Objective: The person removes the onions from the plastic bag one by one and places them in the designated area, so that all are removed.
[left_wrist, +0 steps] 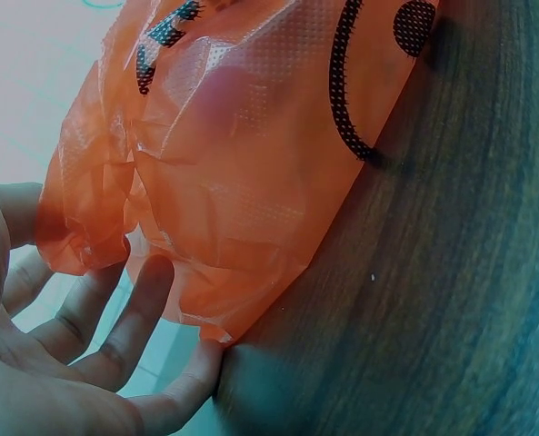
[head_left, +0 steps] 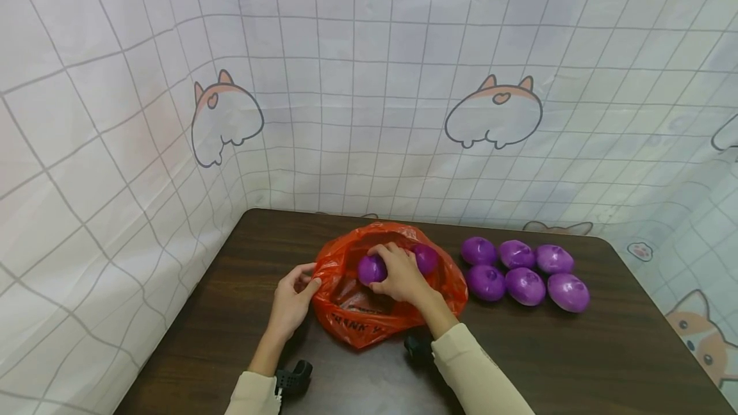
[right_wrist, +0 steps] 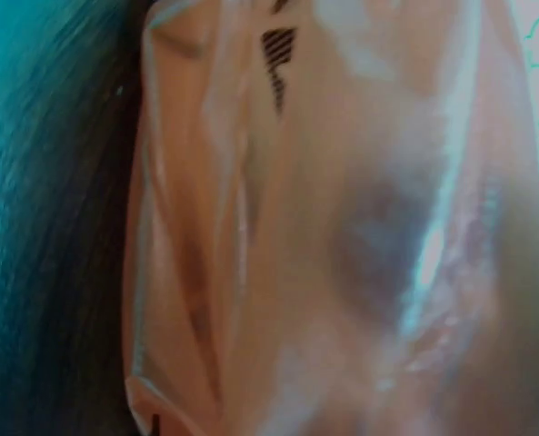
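An open red plastic bag (head_left: 360, 332) with black lettering lies on the table. At its left rim my left hand (head_left: 293, 300) holds the edge between thumb and fingers; the left wrist view shows the fingers behind the translucent plastic bag (left_wrist: 251, 182). Inside the mouth, my right hand (head_left: 400, 275) grips a shiny purple ball-like object (head_left: 371, 270). A second purple ball-like object (head_left: 425, 259) sits in the bag, just right of that hand. The right wrist view is filled by blurred bag plastic (right_wrist: 296, 227), which hides the fingers there.
Right of the bag, several purple rounded objects (head_left: 525, 286) with small nubs stand in two rows on the dark wooden table (head_left: 623, 351). A white grid-patterned curtain (head_left: 369, 114) with cartoon dogs hangs behind the table and along its left side.
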Motion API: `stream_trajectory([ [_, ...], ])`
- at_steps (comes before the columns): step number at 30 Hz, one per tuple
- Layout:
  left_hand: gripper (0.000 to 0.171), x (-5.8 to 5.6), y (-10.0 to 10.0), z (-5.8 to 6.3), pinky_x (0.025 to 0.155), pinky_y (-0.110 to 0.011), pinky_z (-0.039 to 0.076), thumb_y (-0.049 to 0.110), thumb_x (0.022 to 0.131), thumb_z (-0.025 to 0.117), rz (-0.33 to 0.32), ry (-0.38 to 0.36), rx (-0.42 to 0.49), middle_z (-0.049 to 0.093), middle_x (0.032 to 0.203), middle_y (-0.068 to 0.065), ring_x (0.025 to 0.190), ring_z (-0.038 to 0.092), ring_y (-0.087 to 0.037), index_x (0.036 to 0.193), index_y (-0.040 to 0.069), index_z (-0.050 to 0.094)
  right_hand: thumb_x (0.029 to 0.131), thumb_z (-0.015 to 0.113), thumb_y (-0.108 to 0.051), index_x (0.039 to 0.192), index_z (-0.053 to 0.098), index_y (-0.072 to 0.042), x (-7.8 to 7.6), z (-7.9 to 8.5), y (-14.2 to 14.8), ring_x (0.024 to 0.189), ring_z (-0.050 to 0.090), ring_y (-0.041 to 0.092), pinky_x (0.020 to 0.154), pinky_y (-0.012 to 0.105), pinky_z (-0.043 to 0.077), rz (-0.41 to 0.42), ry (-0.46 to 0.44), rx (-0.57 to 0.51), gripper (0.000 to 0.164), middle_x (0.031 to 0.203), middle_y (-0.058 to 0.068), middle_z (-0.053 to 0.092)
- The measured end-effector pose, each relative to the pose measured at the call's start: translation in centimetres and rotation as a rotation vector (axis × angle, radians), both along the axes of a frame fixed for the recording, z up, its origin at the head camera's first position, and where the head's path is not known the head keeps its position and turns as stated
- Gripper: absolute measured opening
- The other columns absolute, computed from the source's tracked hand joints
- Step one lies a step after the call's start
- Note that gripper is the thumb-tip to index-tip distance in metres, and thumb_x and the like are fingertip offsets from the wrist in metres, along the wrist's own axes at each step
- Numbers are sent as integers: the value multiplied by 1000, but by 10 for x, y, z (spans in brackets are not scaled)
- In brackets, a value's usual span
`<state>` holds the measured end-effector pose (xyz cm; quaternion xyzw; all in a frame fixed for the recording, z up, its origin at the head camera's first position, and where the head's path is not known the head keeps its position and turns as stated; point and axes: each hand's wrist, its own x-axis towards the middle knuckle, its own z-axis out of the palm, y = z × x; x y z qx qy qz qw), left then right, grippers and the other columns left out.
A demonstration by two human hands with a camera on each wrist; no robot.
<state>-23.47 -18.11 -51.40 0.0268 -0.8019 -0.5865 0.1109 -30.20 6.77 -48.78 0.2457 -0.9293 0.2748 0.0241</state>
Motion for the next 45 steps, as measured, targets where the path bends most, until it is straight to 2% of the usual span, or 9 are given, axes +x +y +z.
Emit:
stream_trajectory([
  [7, 31, 1, 0, 1, 74, -24, 47, 9, 97, 69, -6, 7, 4, 64, 97, -13, 86, 56, -16, 128, 9, 69, 79, 88, -25, 133, 57, -21, 10, 9, 3, 122, 54, 33, 100, 57, 52, 10, -47, -103, 62, 137, 13, 54],
  [17, 30, 0, 0, 1, 75, -24, 47, 12, 98, 68, -5, 9, 13, 63, 98, -13, 87, 56, -18, 128, 11, 69, 77, 88, -23, 131, 57, -23, 24, 21, 16, 123, 54, 32, 97, 58, 54, -12, -46, -193, 63, 135, 9, 52],
  [27, 31, 0, -1, 0, 76, -24, 47, 12, 98, 68, -4, 10, 12, 63, 98, -13, 87, 56, -17, 128, 11, 69, 75, 88, -18, 129, 58, -20, 39, 35, 35, 124, 53, 34, 98, 58, 53, 17, 38, -260, 62, 137, 10, 52],
  [37, 30, -2, 0, -1, 76, -24, 47, 9, 97, 68, 5, 10, 7, 63, 97, -14, 86, 56, -17, 127, 10, 70, 75, 88, -14, 129, 58, -19, 50, 39, 58, 118, 56, 33, 93, 54, 56, 37, 79, -311, 61, 133, 11, 52],
  [41, 31, -1, 0, -1, 76, -24, 47, 11, 97, 69, 4, 7, 10, 63, 98, -13, 87, 56, -17, 128, 10, 69, 75, 88, -14, 130, 58, -20, 56, 43, 66, 117, 56, 32, 91, 51, 57, 34, 89, -325, 62, 133, 11, 52],
  [45, 31, -1, 0, -1, 76, -24, 47, 12, 97, 69, 4, 0, 9, 62, 99, -13, 88, 56, -16, 128, 9, 68, 76, 88, -15, 130, 58, -22, 59, 45, 75, 115, 54, 28, 86, 42, 57, 23, 105, -330, 63, 133, 8, 52],
])
